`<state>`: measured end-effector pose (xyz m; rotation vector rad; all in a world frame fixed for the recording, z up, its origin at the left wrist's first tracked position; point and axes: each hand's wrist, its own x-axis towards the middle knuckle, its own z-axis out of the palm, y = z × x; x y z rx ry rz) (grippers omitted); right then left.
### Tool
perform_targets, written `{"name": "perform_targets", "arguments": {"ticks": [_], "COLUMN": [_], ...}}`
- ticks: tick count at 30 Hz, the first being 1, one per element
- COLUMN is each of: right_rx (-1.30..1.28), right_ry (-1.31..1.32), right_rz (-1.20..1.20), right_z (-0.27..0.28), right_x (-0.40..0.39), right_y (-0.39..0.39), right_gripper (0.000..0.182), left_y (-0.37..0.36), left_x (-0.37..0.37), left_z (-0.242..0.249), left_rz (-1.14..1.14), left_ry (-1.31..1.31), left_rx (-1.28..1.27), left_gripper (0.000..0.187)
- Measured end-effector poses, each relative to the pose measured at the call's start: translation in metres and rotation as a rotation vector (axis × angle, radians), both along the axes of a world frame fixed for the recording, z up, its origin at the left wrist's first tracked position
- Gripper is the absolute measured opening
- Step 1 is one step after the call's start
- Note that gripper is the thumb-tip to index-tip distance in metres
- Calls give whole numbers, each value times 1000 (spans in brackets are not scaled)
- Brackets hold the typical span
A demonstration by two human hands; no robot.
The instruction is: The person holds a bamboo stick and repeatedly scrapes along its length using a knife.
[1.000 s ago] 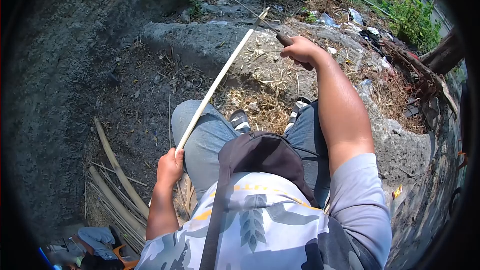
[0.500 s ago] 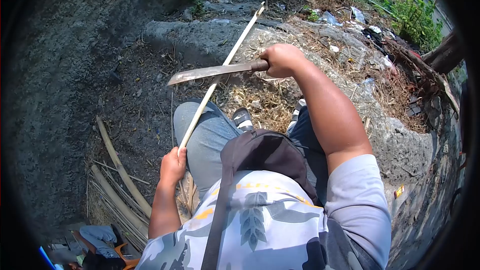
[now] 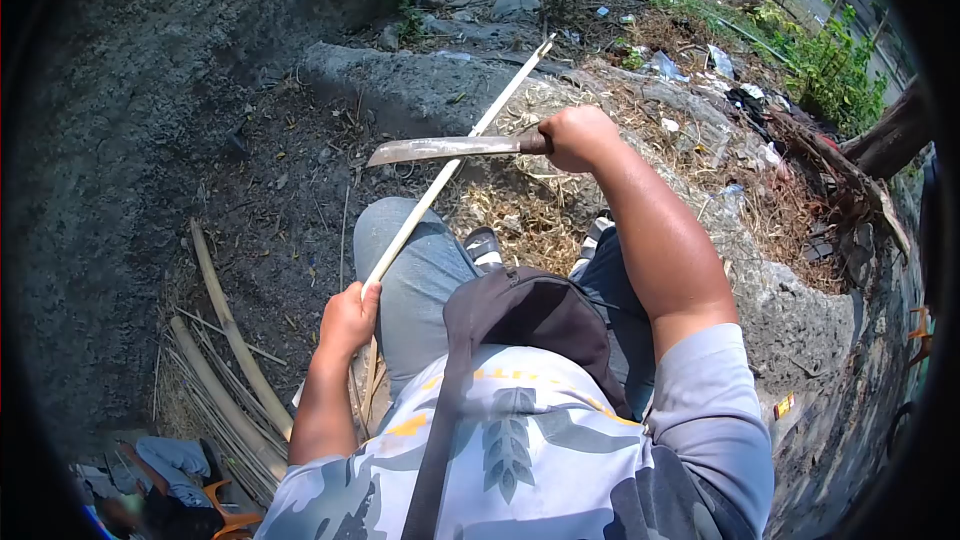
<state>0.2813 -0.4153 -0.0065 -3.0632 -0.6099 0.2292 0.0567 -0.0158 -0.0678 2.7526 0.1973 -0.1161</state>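
Observation:
My left hand (image 3: 350, 318) is closed round the lower end of a long pale strip (image 3: 420, 208), beside my left knee. The strip slants up and to the right, past the knee, to a slightly split far tip. My right hand (image 3: 578, 138) grips the dark handle of a machete (image 3: 450, 148). Its curved blade points left and lies across the strip at about mid-length. Whether the edge touches the strip I cannot tell.
Long poles and thin strips (image 3: 235, 390) lie at the lower left, near a seated person (image 3: 175, 470) on an orange chair. Dry shavings (image 3: 515, 215) cover the ground by my feet. A rock ledge (image 3: 400, 85) and a log (image 3: 890, 135) stand beyond.
The strip's far tip has dropped and shifted right in view. My right hand and the machete are slightly farther right and lower. The whole view has shifted a little.

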Motion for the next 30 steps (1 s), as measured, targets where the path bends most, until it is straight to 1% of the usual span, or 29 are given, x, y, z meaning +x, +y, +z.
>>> {"name": "perform_targets", "arguments": {"ticks": [1, 2, 6, 9, 10, 11, 13, 16, 20, 23, 25, 27, 29, 30], "right_rx": [-34, 6, 104, 34, 54, 103, 98, 35, 59, 105, 79, 108, 62, 104], "right_ry": [9, -22, -9, -102, -106, -27, 59, 32, 34, 23, -67, -117, -2, 7], "right_rz": [18, 77, 195, 159, 19, -99, -169, -156, -65, 113, 210, 257, 52, -82], "right_z": [1, -12, -17, -14, -22, -27, -29, -27, -11, -20, -29, -27, -18, -21], "right_x": [-1, 5, -4, 2, 13, 23, 26, 20, 5, -2, -6, -6, 4, 13], "right_y": [1, 0, 20, 18, 9, -6, -15, -9, 8, 27, 41, 35, 16, 0], "right_gripper": [21, 17, 16, 21, 23, 23, 24, 25, 24, 16, 15, 15, 21, 25], "left_y": [-1, -1, 4, 5, 6, 5, 1, 0, 4, 2, 4, 4, 6, 5], "left_x": [0, 1, -1, -1, -5, -6, -1, 1, -4, 0, -1, 0, -8, -8], "left_z": [2, 1, -10, -15, -16, -15, -8, -1, -10, -10, -11, -12, -14, -16], "left_rz": [-3, -2, 1, 15, 27, 27, 18, 15, 11, -6, -7, 0, 15, 17], "left_ry": [8, 13, -7, -29, -26, -19, -21, 12, 4, -31, -35, -48, -50, -61], "left_rx": [9, 9, -7, -19, -21, -3, 27, 16, 0, -15, -11, -16, -18, -20], "left_gripper": [54, 55, 56, 55, 55, 55, 54, 55, 54, 53, 53, 52, 52, 52]}}
